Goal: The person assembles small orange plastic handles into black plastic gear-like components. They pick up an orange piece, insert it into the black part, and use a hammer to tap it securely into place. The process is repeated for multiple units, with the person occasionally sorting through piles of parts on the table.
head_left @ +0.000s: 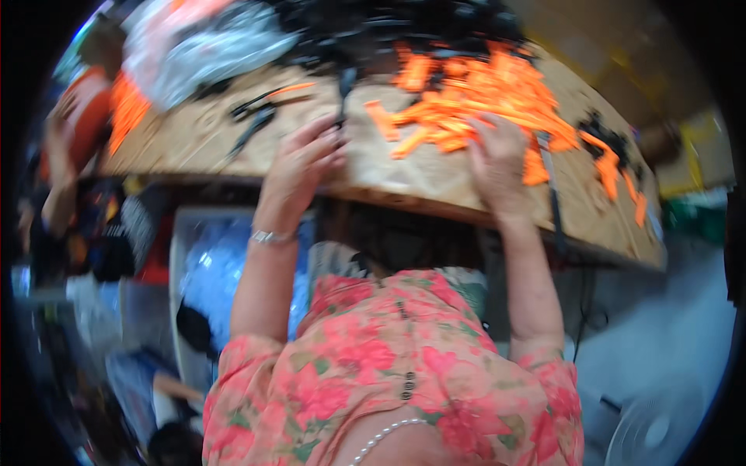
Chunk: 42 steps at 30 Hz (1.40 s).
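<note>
My left hand (309,151) is closed on a slim black piece (346,87) that stands upright from its fingertips, over the front part of the table. To the right, my right hand (497,159) reaches to the near edge of a heap of orange strip-like pieces (482,97). Its fingers are bent among them, and blur hides whether they pinch one. Left of the black piece, two dark tools or parts (255,128) and a black-and-orange piece (284,92) lie on the table. A long dark strip with a grey end (553,194) hangs over the front edge beside my right hand.
The brown-covered table (194,151) bears a heap of black pieces (381,27) at the back and a clear plastic bag (210,62) at the left. Smaller orange and black pieces (606,159) lie right. Below stands a white bin (183,256). Another person's arm (58,175) shows left.
</note>
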Each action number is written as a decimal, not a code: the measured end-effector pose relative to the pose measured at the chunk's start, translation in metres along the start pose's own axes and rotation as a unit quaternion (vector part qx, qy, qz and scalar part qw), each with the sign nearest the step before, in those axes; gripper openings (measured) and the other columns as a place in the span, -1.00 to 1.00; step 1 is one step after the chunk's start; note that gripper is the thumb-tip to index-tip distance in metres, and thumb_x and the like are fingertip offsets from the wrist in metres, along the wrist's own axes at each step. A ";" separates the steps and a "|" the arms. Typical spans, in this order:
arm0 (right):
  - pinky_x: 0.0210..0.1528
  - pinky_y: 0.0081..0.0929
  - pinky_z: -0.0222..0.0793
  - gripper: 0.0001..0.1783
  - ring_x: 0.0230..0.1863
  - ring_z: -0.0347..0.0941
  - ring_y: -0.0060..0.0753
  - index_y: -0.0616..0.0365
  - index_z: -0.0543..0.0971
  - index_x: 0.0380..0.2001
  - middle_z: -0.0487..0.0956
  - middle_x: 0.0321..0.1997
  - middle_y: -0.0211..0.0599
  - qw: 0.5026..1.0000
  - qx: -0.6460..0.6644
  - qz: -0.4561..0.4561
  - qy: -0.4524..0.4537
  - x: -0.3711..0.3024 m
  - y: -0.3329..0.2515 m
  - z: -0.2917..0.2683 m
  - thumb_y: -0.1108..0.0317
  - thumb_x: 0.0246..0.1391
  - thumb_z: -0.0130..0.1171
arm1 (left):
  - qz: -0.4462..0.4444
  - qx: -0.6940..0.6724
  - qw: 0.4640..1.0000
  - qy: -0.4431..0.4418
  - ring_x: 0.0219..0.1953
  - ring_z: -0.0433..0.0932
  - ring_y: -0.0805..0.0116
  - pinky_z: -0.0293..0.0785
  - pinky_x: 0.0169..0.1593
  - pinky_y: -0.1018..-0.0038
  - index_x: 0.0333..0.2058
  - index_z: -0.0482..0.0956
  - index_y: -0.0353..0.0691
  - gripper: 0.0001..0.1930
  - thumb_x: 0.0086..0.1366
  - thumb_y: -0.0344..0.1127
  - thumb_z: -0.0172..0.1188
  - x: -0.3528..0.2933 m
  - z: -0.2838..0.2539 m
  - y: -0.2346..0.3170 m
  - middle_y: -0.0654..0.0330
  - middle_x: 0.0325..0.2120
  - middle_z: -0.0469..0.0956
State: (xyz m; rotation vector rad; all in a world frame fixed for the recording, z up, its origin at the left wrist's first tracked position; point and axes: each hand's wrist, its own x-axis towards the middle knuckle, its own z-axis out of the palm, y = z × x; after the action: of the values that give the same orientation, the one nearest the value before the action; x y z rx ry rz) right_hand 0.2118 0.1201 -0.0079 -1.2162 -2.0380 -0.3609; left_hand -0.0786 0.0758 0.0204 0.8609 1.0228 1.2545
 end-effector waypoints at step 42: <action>-0.01 -0.62 0.31 -0.53 0.03 0.40 -0.53 0.24 0.34 0.17 0.48 0.08 -0.20 0.646 0.711 0.247 -0.127 0.036 -0.046 -0.051 0.50 0.16 -0.08 | -0.061 -0.012 0.989 -0.138 -0.61 0.34 0.66 0.26 -0.51 0.71 -0.18 0.60 -0.29 -0.74 0.15 -0.46 0.08 -0.021 0.038 -0.005 0.37 -0.60 0.46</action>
State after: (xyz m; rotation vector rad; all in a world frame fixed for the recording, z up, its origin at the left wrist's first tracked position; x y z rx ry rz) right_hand 0.1849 0.0909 0.0582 -0.6293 -1.3049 1.4991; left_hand -0.0418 0.0553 0.0309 0.9099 0.8239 1.0113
